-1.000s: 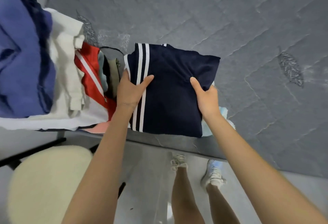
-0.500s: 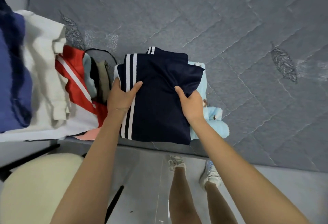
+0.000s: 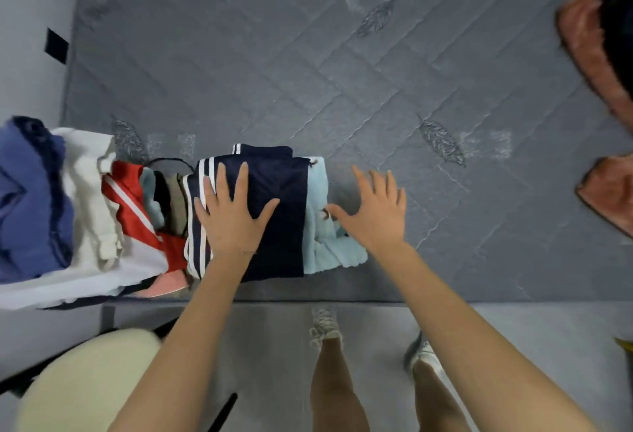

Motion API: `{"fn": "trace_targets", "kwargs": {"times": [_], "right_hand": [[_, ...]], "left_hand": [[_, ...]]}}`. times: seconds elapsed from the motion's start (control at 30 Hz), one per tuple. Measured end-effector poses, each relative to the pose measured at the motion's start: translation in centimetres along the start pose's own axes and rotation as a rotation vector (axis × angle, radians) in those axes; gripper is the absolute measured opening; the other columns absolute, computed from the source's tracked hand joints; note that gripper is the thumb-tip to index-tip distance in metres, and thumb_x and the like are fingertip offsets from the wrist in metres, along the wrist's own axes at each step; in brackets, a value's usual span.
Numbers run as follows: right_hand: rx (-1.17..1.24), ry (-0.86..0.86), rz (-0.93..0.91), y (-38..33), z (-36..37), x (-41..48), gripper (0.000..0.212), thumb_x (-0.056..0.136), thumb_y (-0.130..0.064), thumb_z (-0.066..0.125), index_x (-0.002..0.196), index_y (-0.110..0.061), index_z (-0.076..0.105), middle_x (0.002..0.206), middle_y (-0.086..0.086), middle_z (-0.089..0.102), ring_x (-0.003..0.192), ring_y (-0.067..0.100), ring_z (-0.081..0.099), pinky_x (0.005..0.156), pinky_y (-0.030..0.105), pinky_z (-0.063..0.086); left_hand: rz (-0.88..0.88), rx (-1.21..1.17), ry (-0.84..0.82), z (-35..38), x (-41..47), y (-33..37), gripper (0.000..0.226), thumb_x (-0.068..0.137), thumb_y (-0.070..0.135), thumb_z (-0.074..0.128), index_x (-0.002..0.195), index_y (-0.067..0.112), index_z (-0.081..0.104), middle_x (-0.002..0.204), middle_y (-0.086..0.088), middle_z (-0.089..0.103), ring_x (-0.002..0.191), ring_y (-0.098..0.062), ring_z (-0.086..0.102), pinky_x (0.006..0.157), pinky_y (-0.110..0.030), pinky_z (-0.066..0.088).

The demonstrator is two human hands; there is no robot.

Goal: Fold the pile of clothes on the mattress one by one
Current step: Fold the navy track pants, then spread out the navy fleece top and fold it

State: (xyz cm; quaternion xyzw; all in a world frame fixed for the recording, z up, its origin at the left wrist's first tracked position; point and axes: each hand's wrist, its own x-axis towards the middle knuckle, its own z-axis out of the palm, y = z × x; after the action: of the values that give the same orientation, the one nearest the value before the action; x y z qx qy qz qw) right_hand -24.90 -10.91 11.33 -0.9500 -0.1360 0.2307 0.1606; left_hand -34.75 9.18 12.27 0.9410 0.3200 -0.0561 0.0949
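Observation:
A folded navy garment with white stripes (image 3: 281, 192) lies on top of a light blue folded garment (image 3: 322, 246) near the front edge of the grey quilted mattress (image 3: 342, 65). My left hand (image 3: 231, 216) presses flat on the navy garment with fingers spread. Just right of the stack, my right hand (image 3: 375, 212) is spread with straight fingers and holds nothing; its thumb reaches the light blue garment. To the left lie more folded clothes: a red and white piece (image 3: 128, 202), a white one (image 3: 89, 192) and a blue one (image 3: 30, 198).
Unfolded clothes sit at the right edge: a pink-brown fuzzy piece (image 3: 589, 51) and a dark one (image 3: 616, 3). A wall (image 3: 30, 38) bounds the mattress on the left. A cream round stool (image 3: 85, 383) stands on the floor below, beside my legs and shoes (image 3: 323, 323).
Both hands let go of the navy garment after setting it on the light blue one. The left hand now presses flat on it; the right hand has moved off to the right.

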Motion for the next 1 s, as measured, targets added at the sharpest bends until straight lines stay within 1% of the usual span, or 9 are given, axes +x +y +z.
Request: {"fn": "trace_targets", "kwargs": {"times": [0.07,0.13,0.23,0.37,0.5,0.6,0.73,0.87,1.0], "right_hand": [[-0.092,0.008,-0.036,2.7,-3.0,-1.3,0.089,0.083,-0.073,0.044,0.153,-0.03,0.009,0.162,0.004,0.008,0.149,0.028,-0.006,0.119,0.05,-0.002],[-0.146,0.058,-0.057,5.8,-6.1,-2.6,0.088,0.085,-0.071,0.046,0.153,-0.03,0.007,0.162,0.004,0.005,0.149,0.028,-0.008,0.119,0.05,-0.003],[-0.131,0.138,-0.057,11.2,-11.5,-4.5,0.086,0.085,-0.066,0.049,0.153,-0.031,0.01,0.162,0.004,0.008,0.149,0.028,-0.004,0.119,0.049,-0.001],[-0.127,0.185,0.018,20.5,-19.0,-8.4,0.085,0.085,-0.063,0.052,0.153,-0.033,0.011,0.162,0.003,0.011,0.149,0.028,-0.001,0.119,0.048,0.003],[-0.119,0.201,0.118,29.5,-24.9,-12.9,0.085,0.086,-0.065,0.05,0.153,-0.034,0.009,0.162,0.002,0.011,0.149,0.027,-0.001,0.119,0.048,0.005],[-0.114,0.21,0.157,34.3,-28.1,-15.3,0.084,0.087,-0.065,0.049,0.153,-0.034,0.009,0.162,0.001,0.009,0.149,0.026,-0.002,0.119,0.047,0.006],[-0.118,0.24,0.193,38.5,-30.5,-16.3,0.085,0.086,-0.065,0.05,0.153,-0.034,0.009,0.162,0.0,0.009,0.149,0.024,-0.003,0.119,0.048,0.005],[-0.081,0.252,0.232,41.3,-32.6,-15.1,0.084,0.085,-0.063,0.053,0.153,-0.035,0.013,0.161,0.0,0.013,0.149,0.025,0.0,0.117,0.049,0.005],[-0.073,0.254,0.255,43.6,-34.8,-13.1,0.084,0.085,-0.063,0.052,0.153,-0.035,0.012,0.161,0.0,0.012,0.149,0.025,-0.001,0.118,0.05,0.004]], "left_hand": [[0.048,0.0,-0.006,-1.4,-1.0,3.9,0.073,0.091,0.06,0.045,0.152,0.027,0.023,0.16,-0.008,0.013,0.147,-0.034,0.008,0.115,-0.055,0.007],[0.083,-0.016,0.003,-2.5,-2.0,8.7,0.067,0.094,0.055,0.042,0.152,0.025,0.024,0.16,-0.008,0.013,0.147,-0.032,0.006,0.116,-0.055,0.004],[0.14,0.0,0.004,-3.7,-3.9,16.7,0.069,0.094,0.057,0.038,0.153,0.03,0.014,0.161,-0.005,0.01,0.148,-0.028,0.0,0.116,-0.053,0.0],[0.213,-0.01,-0.003,-4.7,-7.8,27.8,0.073,0.092,0.061,0.039,0.153,0.033,0.01,0.162,-0.002,0.006,0.148,-0.025,-0.004,0.116,-0.052,-0.004],[0.295,-0.022,-0.037,-5.0,-12.4,37.0,0.076,0.09,0.064,0.039,0.152,0.034,0.009,0.162,-0.001,0.004,0.148,-0.024,-0.006,0.117,-0.052,-0.005],[0.343,-0.017,-0.065,-5.0,-15.0,42.1,0.076,0.089,0.065,0.038,0.152,0.035,0.008,0.162,0.0,0.002,0.148,-0.024,-0.007,0.116,-0.052,-0.006],[0.394,-0.009,-0.124,-4.6,-16.7,47.9,0.077,0.09,0.067,0.035,0.152,0.035,0.004,0.162,0.001,-0.002,0.148,-0.023,-0.01,0.116,-0.052,-0.006],[0.446,-0.024,-0.135,-4.3,-16.4,52.8,0.077,0.089,0.066,0.037,0.152,0.035,0.005,0.162,0.0,-0.001,0.148,-0.024,-0.009,0.117,-0.053,-0.005],[0.49,-0.028,-0.124,-4.0,-14.3,56.9,0.077,0.089,0.068,0.036,0.152,0.035,0.006,0.162,0.001,-0.001,0.148,-0.022,-0.01,0.117,-0.052,-0.007]]}}
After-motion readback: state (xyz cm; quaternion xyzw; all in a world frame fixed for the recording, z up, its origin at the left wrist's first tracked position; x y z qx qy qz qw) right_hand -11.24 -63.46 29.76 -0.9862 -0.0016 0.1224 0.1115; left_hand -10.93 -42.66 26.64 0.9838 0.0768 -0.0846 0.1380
